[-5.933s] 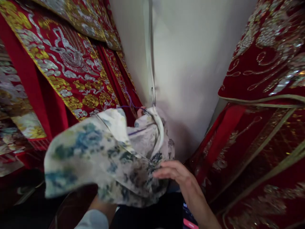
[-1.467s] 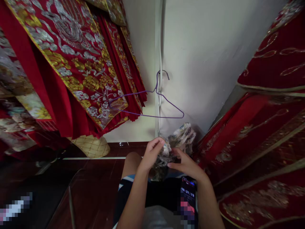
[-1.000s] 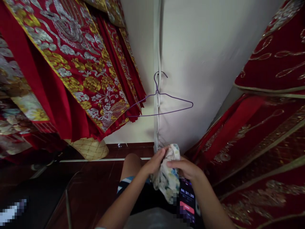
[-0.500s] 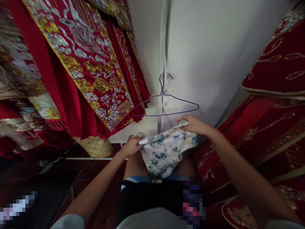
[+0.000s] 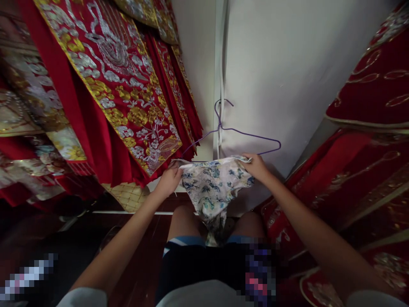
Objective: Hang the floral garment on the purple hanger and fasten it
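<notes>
A white garment with a blue and green floral print (image 5: 212,183) hangs stretched between my two hands, its lower part bunched and narrowing over my lap. My left hand (image 5: 171,179) is closed on its upper left edge. At the upper right edge, my right hand (image 5: 255,166) pinches the cloth. Just behind the garment's top edge is a purple wire hanger (image 5: 252,134), hooked at the wall; its bottom bar is partly covered by the cloth, and its left end lies against the red pleated fabric. I cannot tell whether the hanger touches my hands.
Red costumes with gold and silver embroidery (image 5: 137,111) hang on the left. More dark red embroidered garments (image 5: 367,157) hang close on the right. A pale wall (image 5: 271,64) with a white cord (image 5: 221,64) stands ahead. Below is a dark reddish floor (image 5: 140,256).
Both hands have lifted the garment up toward the hanger and pulled its top edge straighter. The hanger has shifted slightly, its right end now further right.
</notes>
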A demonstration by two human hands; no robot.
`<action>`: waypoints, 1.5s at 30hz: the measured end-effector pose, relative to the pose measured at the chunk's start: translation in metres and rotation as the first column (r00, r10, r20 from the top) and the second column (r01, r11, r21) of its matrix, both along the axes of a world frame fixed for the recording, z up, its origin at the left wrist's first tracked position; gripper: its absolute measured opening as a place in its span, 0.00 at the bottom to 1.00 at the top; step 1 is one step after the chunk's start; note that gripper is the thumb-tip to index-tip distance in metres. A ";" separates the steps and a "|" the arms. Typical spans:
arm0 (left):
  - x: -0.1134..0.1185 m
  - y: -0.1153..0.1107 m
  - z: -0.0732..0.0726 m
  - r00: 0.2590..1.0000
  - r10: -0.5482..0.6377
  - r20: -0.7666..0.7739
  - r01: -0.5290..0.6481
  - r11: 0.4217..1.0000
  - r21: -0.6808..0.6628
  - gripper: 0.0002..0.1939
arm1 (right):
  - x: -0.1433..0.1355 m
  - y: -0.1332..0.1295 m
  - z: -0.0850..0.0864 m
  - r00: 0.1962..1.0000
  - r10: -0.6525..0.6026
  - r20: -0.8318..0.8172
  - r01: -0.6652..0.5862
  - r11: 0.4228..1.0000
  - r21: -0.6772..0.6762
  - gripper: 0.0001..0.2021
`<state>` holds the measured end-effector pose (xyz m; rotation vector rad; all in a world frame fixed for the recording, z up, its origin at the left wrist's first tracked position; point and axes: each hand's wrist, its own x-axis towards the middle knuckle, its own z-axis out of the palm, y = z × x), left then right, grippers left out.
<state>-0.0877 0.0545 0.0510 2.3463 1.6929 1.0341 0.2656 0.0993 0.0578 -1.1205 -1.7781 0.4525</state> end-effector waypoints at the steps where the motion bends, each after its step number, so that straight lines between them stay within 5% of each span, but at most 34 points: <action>1: 0.003 0.000 0.004 0.999 0.002 0.037 -0.002 1.000 -0.001 0.21 | 0.002 -0.003 0.003 1.000 0.000 0.005 0.000 1.000 -0.005 0.15; 10: 0.014 0.018 0.022 0.990 0.079 0.120 -0.038 0.951 -0.307 0.22 | 0.001 -0.019 0.012 0.998 -0.024 0.055 0.030 0.994 -0.100 0.15; 16: 0.026 0.014 0.043 0.990 -0.003 0.143 0.000 1.000 0.025 0.18 | -0.001 -0.016 0.007 1.000 -0.017 0.006 0.018 0.985 -0.174 0.15; 21: 0.051 0.019 0.061 0.962 -0.229 0.146 0.203 0.964 0.171 0.14 | -0.001 -0.018 0.007 0.997 0.057 -0.043 -0.066 0.969 -0.240 0.14; 24: 0.062 0.027 0.063 0.946 -0.231 0.226 0.166 0.947 0.274 0.11 | 0.005 -0.026 0.011 0.996 0.079 -0.037 -0.085 0.978 -0.191 0.14; 26: 0.066 0.030 0.063 0.946 -0.219 0.238 0.140 0.940 0.310 0.19 | 0.013 -0.031 0.015 0.998 0.027 -0.057 -0.032 0.996 -0.086 0.14; 29: 0.068 0.028 0.064 0.959 -0.220 0.180 0.160 0.941 0.299 0.16 | 0.032 -0.031 0.019 0.973 -0.174 -0.154 0.186 0.980 0.065 0.32; 33: 0.066 0.026 0.070 0.970 -0.215 0.115 0.173 0.941 0.291 0.13 | 0.058 -0.012 0.023 0.940 -0.299 -0.163 0.316 0.944 0.091 0.45; 39: 0.043 0.030 0.087 0.995 -0.100 -0.026 0.103 0.928 0.359 0.13 | 0.061 -0.003 0.041 0.937 -0.346 -0.039 0.348 0.936 0.052 0.10; 41: 0.032 0.031 0.091 0.998 -0.062 -0.018 0.064 0.908 0.413 0.12 | 0.060 -0.011 0.049 0.945 -0.312 -0.096 0.308 0.950 -0.059 0.08; 45: 0.014 0.037 0.087 0.991 -0.054 0.120 -0.003 0.900 0.436 0.11 | 0.065 -0.022 0.054 0.931 -0.122 -0.345 -0.006 0.937 -0.349 0.11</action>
